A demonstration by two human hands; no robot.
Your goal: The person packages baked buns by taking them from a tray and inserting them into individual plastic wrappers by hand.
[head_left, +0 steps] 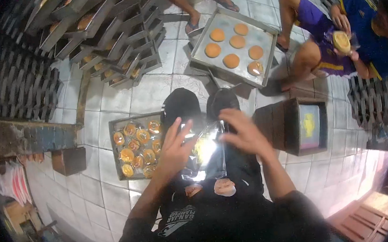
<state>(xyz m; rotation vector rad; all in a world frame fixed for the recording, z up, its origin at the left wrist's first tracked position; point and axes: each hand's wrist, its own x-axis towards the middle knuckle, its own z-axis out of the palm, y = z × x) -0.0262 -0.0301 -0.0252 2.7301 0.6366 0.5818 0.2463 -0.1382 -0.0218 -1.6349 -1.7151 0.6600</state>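
Observation:
A glossy stack of clear plastic bags (205,160) with yellow print lies on my lap, partly washed out by glare. My left hand (176,147) is at the bags' left edge, fingers spread and partly over the plastic. On the opposite side, my right hand (245,132) has its fingers apart near the upper right edge; it is slightly blurred, and I cannot tell whether it touches the plastic. Left of my legs sits a metal tray (115,153) filled with wrapped round buns (142,136). Ahead, a larger metal tray (227,76) bears several round buns (237,41), one looking wrapped.
At right, a co-worker (359,32) holds a bun in plastic. Another person's legs (181,4) are beyond the big tray. A box (294,127) with yellow-printed plastic stands right of my knees. Stacked metal trays (99,31) rise at upper left from the tiled floor (88,193).

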